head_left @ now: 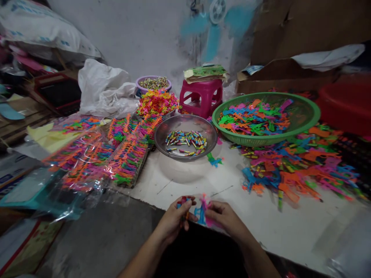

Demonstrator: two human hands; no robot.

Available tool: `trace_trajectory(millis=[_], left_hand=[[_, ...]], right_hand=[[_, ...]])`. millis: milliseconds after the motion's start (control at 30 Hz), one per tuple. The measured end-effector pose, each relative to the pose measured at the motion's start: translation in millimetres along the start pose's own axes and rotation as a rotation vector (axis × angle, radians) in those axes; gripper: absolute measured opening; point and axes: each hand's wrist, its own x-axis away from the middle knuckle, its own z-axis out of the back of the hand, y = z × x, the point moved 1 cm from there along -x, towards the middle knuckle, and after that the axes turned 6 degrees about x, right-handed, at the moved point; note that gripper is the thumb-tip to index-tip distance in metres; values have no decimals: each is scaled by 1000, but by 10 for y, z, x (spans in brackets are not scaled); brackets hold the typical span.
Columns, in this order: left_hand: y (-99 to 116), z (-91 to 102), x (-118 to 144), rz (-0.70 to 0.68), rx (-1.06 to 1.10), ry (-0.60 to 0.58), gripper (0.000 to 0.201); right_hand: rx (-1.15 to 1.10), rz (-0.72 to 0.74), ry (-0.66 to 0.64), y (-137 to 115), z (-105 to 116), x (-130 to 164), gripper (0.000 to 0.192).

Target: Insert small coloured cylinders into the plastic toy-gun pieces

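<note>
My left hand (173,221) is closed around a few small wrapped sticks (183,202), red and blue at the tips. My right hand (226,219) grips a small clear packet (203,211) holding blue and pink plastic toy pieces. Both hands meet low in the centre, over the near edge of the white sheet (203,177). Straight ahead stands a steel bowl (185,136) with several of the same wrapped sticks inside.
A green basket (301,112) of coloured plastic toys sits at the right, with a loose heap (298,166) in front of it. Filled clear packets (98,158) lie at the left. A pink stool (201,96), a purple bowl (153,82) and a white bag (104,88) stand behind.
</note>
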Motion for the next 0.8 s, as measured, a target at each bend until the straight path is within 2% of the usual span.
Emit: trace_trajectory(millis=[100, 167, 267, 400, 533, 633, 800], left_hand=[[-3, 11, 2, -125, -135, 90, 40], [-19, -11, 17, -168, -269, 114, 35], [-33, -59, 55, -253, -408, 141, 28], [-21, -83, 90, -305, -399, 140, 26], [-13, -86, 106, -233, -345, 105, 29], [-17, -108, 107, -139, -228, 67, 36], [-34, -122, 87, -73, -90, 31, 37]], right_hand=[[-161, 34, 308, -8, 32, -29, 29], [-214, 50, 418, -52, -44, -51, 30], [-213, 96, 441, -135, -250, -81, 30], [-151, 160, 500, -173, -444, -90, 27], [-82, 183, 537, -155, -457, -79, 24], [-83, 168, 545, -157, -428, -65, 24], [-105, 163, 555, -186, -422, -38, 25]])
